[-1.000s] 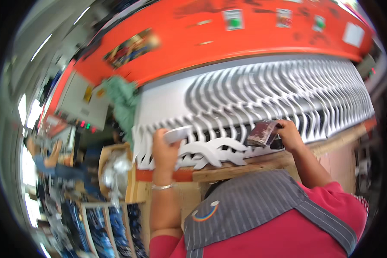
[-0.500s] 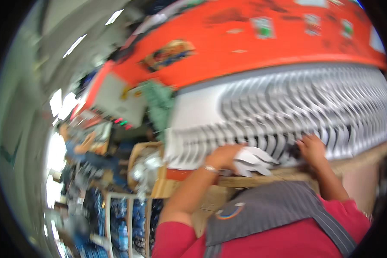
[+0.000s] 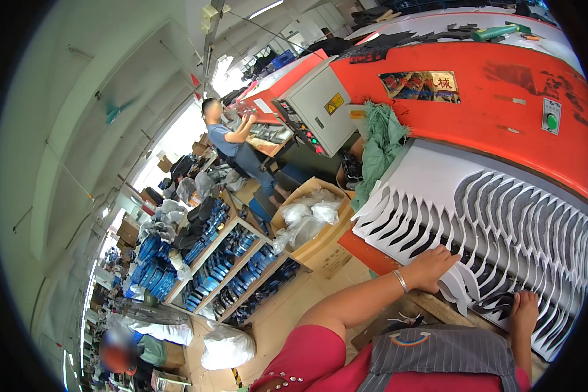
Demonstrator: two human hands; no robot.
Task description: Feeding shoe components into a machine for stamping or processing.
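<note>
Both hands now rest flat on the cut white sheet, the view swung left.

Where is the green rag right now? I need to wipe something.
In the head view, the green rag hangs upper middle, draped against the red machine, between the grey control box and the white cut sheet.

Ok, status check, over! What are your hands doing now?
Left hand flat on white cut sheet. Right hand on a dark cut piece. Nothing between them.
</note>
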